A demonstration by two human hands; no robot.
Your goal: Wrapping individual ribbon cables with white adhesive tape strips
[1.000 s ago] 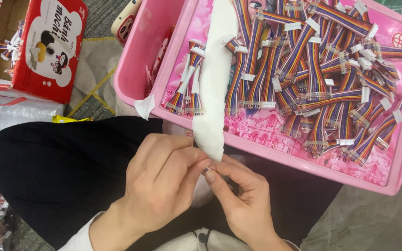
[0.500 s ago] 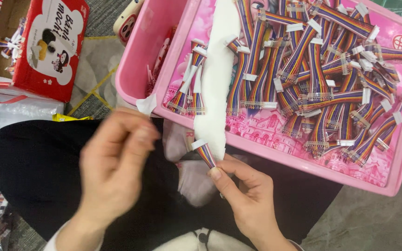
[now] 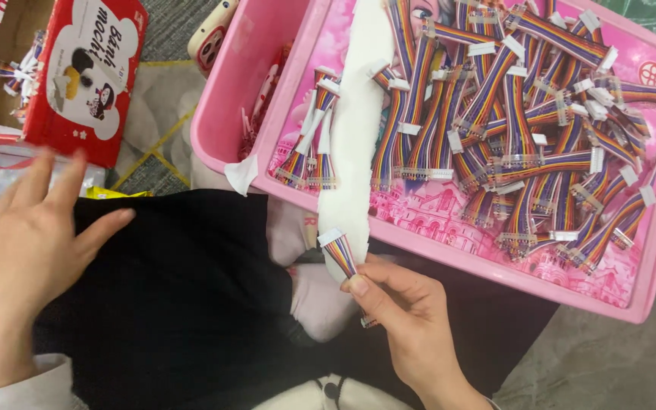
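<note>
Head view: right hand (image 3: 408, 326) pinches a short rainbow ribbon cable (image 3: 347, 262), long axis tilted up-left, white end touching the white strip (image 3: 354, 144) hanging over the pink tray's near edge (image 3: 449, 254). Left hand (image 3: 20, 250) splayed, empty, well apart.

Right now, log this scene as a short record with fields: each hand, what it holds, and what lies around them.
left hand: open, fingers spread, holding nothing, over the black-clad lap
right hand: pinching one rainbow ribbon cable between thumb and fingers
white strip: long, running from the tray down to the held cable
pink tray: holds many more ribbon cables
pink tub: under the tray's left side
red carton: far left, open
</note>
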